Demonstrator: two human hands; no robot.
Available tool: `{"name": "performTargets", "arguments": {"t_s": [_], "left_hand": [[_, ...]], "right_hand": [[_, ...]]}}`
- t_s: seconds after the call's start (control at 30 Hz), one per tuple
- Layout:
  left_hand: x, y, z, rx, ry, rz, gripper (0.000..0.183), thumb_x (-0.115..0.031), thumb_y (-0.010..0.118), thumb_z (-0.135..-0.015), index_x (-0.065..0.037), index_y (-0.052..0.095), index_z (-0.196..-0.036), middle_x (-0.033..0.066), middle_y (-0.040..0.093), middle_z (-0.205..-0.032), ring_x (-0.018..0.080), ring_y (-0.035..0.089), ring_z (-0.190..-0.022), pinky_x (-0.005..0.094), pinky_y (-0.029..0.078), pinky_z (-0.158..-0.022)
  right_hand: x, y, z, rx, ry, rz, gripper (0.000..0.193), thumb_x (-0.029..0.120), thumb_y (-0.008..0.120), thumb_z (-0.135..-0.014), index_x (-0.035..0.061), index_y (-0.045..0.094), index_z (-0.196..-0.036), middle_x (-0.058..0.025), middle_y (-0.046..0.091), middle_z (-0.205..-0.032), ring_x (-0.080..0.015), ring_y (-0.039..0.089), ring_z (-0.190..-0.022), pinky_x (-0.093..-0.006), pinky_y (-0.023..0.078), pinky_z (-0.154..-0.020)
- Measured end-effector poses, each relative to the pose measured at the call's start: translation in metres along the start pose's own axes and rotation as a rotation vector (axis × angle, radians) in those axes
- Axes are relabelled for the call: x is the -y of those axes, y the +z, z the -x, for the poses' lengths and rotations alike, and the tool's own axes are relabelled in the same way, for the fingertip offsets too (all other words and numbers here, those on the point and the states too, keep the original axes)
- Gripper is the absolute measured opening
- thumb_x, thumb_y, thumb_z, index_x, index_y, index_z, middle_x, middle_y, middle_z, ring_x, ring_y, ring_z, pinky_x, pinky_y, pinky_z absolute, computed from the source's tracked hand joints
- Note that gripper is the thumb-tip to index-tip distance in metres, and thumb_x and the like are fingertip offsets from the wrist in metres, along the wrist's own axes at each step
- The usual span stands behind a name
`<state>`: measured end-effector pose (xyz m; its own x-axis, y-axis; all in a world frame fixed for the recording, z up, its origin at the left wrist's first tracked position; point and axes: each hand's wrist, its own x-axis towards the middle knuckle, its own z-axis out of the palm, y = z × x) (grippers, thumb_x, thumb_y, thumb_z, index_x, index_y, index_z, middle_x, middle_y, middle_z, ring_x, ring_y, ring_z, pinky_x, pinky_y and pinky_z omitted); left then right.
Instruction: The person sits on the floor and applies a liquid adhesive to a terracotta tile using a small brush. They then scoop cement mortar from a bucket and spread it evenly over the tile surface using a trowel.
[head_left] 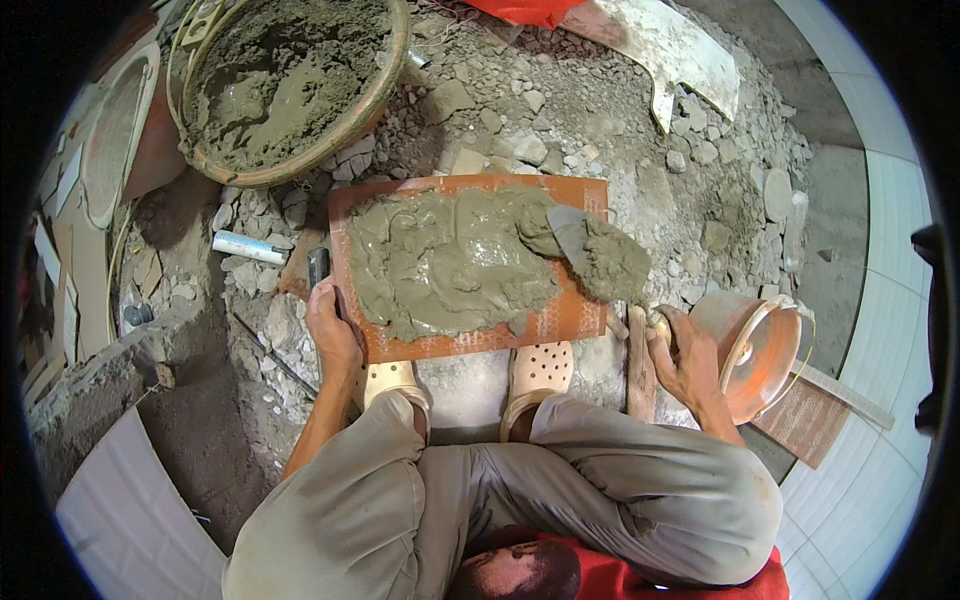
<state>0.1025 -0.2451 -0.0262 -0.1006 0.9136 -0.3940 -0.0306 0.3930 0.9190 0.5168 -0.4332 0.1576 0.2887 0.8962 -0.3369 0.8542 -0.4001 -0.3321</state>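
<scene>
A reddish-brown tile [590, 318] lies in front of my knees, its ribbed face up. Wet grey mortar [440, 262] covers most of it in a thick, uneven layer. My left hand [332, 328] is closed on the tile's left edge near the lower corner. To the right of the tile, my right hand [688, 356] is wrapped round the handle of a trowel [568, 236]. The trowel's blade reaches over the tile's right side, and a lump of mortar hides much of it. Some of the handle is hidden by my fingers.
A large bucket [398, 60] of mortar stands at the far left, beside another tub [140, 150]. Rubble [500, 120] covers the ground ahead, with a white tube [248, 248] on it. An orange bucket [765, 365] lies at right, near a wooden stick [640, 375]. Pale tiles [895, 300] line the right.
</scene>
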Motion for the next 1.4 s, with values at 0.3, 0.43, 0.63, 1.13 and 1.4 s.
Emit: {"name": "performTargets", "arguments": {"t_s": [0.3, 0.43, 0.63, 1.13, 1.4], "left_hand": [[-0.002, 0.002, 0.000, 0.028, 0.001, 0.093, 0.032, -0.018, 0.043, -0.104, 0.004, 0.064, -0.113, 0.0052, 0.065, -0.100, 0.0126, 0.058, -0.091, 0.0262, 0.046, -0.086], [-0.008, 0.005, 0.003, 0.010, 0.003, 0.044, 0.031, -0.018, 0.043, -0.104, 0.003, 0.065, -0.113, 0.0042, 0.065, -0.096, 0.0120, 0.058, -0.086, 0.0258, 0.046, -0.081], [-0.013, 0.006, 0.005, 0.018, -0.008, -0.003, 0.032, -0.020, 0.044, -0.104, 0.003, 0.065, -0.113, 0.0043, 0.066, -0.094, 0.0121, 0.059, -0.082, 0.0260, 0.047, -0.076], [-0.003, 0.000, 0.002, 0.048, 0.001, 0.055, 0.036, -0.022, 0.044, -0.105, 0.006, 0.062, -0.118, 0.0087, 0.067, -0.106, 0.0157, 0.061, -0.095, 0.0288, 0.048, -0.089], [-0.002, -0.002, 0.000, 0.031, -0.023, 0.027, 0.036, -0.024, 0.045, -0.105, 0.005, 0.063, -0.117, 0.0078, 0.068, -0.105, 0.0153, 0.062, -0.094, 0.0282, 0.048, -0.087]], "right_hand": [[0.006, 0.016, -0.010, 0.131, 0.008, 0.026, 0.034, 0.032, 0.061, -0.103, -0.0008, 0.057, -0.107, -0.0281, 0.068, -0.085, -0.0492, 0.066, -0.077, -0.0545, 0.052, -0.068], [0.007, 0.015, -0.011, 0.155, 0.038, 0.000, 0.035, 0.033, 0.060, -0.103, -0.0014, 0.056, -0.103, -0.0280, 0.067, -0.081, -0.0506, 0.065, -0.076, -0.0558, 0.050, -0.068], [0.026, -0.002, -0.022, 0.260, 0.191, -0.166, 0.038, 0.035, 0.057, -0.104, -0.0022, 0.060, -0.100, -0.0298, 0.065, -0.078, -0.0514, 0.064, -0.077, -0.0556, 0.049, -0.070], [0.044, -0.045, -0.038, 0.223, 0.096, -0.066, 0.043, 0.037, 0.055, -0.104, -0.0054, 0.062, -0.102, -0.0327, 0.063, -0.076, -0.0543, 0.062, -0.079, -0.0585, 0.047, -0.072], [0.032, -0.054, -0.058, 0.349, 0.144, -0.065, 0.047, 0.039, 0.052, -0.105, -0.0057, 0.063, -0.099, -0.0290, 0.065, -0.076, -0.0504, 0.064, -0.074, -0.0556, 0.049, -0.072]]}}
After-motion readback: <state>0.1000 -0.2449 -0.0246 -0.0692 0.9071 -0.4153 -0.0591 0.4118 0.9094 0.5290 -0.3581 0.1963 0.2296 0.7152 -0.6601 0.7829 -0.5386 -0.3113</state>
